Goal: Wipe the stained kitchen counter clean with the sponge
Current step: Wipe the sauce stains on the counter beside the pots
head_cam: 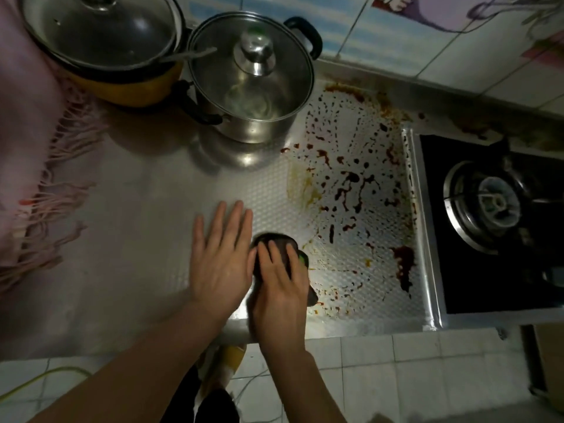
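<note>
Head view, sponge: I am pressing the dark sponge onto the counter close to its front edge, at the near-left rim of the spill. A green edge is showing beside my little finger.
Head view, right hand: my right hand is lying on top of the sponge, fingers nearly straight and a little spread, bearing down rather than pinching. I cannot tell whether the thumb is hooking round the side.
Head view, left hand: my left hand is resting flat on bare metal just beside the sponge, fingers straight and apart, holding nothing. I am judging that it is bracing me while the other arm scrubs.
Head view, stains: dark red-brown drips and yellowish smears are reaching from the sponge out toward the stove and back to the wall, so most of the wiping is looking undone.
Head view, reason for the start point: working outward from the near edge is probably letting me push the mess away from the drop to the floor.
Head view, surroundings: a lidded steel pot is standing just behind the spill's left side, and a pink fringed cloth is draping the counter's left end.
</note>
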